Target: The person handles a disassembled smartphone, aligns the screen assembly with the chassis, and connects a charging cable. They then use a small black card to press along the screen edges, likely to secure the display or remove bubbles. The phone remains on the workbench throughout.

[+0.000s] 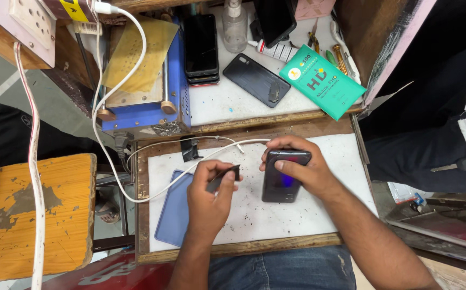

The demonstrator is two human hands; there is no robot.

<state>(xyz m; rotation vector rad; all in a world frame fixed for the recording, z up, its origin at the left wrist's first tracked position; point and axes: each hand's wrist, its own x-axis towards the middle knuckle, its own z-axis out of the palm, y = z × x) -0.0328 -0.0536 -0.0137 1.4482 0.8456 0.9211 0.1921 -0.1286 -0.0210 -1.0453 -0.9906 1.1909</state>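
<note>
Right hand (pixel 297 166) grips dark rectangular smartphone (pixel 282 177), long axis 12–6. Left hand (pixel 207 196) at its 9 o'clock pinches 1 thin black strip (pixel 223 178), possibly tape.

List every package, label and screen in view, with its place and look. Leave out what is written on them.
Green packet: flat rectangle with white and yellow print, back right of the bench.
Yellow label: small sticker by the socket board, top left.
Phone in the right hand: dark slab with a purple glow.
Stacked phones: black screens, back centre.
Black phone: lying angled beside them.
Left hand: holds a dark strip.
</note>
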